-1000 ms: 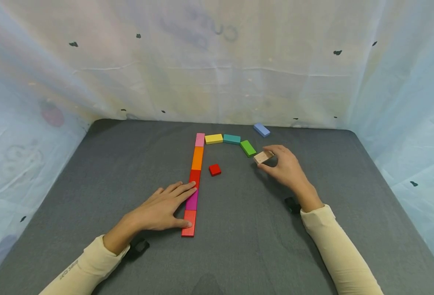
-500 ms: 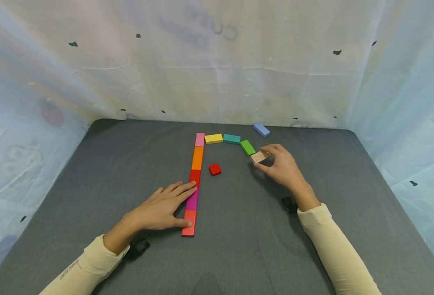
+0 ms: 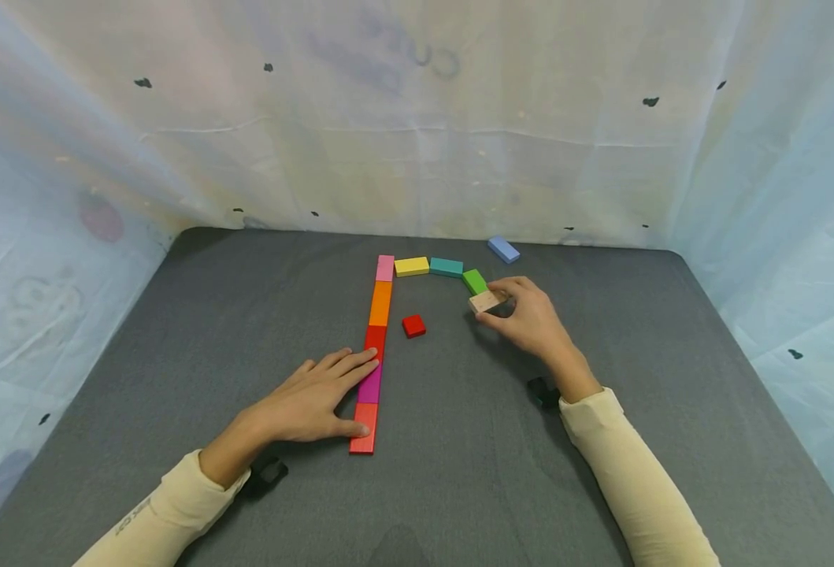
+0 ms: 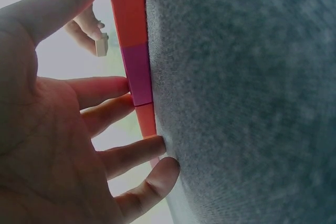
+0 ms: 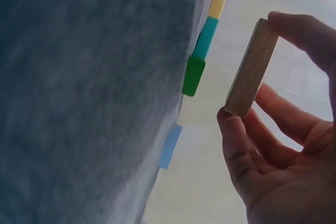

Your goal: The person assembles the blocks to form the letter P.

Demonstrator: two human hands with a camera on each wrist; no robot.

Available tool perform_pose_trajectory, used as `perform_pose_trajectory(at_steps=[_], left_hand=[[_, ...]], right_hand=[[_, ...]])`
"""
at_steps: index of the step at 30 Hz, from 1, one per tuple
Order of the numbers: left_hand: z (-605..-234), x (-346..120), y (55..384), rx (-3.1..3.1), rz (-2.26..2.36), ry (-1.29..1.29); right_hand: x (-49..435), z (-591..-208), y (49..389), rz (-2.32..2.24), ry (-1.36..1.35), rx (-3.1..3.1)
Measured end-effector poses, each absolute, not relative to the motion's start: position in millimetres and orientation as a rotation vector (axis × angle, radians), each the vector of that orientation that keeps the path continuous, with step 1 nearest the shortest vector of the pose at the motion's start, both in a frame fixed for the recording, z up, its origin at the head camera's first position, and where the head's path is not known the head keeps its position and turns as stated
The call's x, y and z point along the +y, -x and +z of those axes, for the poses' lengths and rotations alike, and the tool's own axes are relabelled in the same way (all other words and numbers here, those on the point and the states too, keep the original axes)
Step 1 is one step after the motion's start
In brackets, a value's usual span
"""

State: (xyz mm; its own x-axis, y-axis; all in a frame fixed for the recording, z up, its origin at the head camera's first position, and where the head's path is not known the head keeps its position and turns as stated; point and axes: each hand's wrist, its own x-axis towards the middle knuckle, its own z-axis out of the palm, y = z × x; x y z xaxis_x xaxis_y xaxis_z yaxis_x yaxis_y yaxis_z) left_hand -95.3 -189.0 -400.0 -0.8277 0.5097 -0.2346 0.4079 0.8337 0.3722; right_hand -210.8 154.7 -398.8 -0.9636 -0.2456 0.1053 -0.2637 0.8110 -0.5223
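Grey counter (image 3: 530,472) carries a straight row of coloured blocks (image 3: 380,303), left hand (image 3: 309,399) resting spread on the row's near half, right hand (image 3: 533,321) pinching the pale wooden block (image 3: 485,302), raised near the green block (image 5: 194,76), which a low sideways sweep might, I reckon, knock askew.
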Motion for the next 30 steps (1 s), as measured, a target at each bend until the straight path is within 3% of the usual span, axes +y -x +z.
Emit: perform_pose_trajectory(at_steps=[30], left_hand=[[-401,-190,96,2.683,0.439,-0.694]], right_hand=[[144,-404,223,0.938,-0.608,-3.099]])
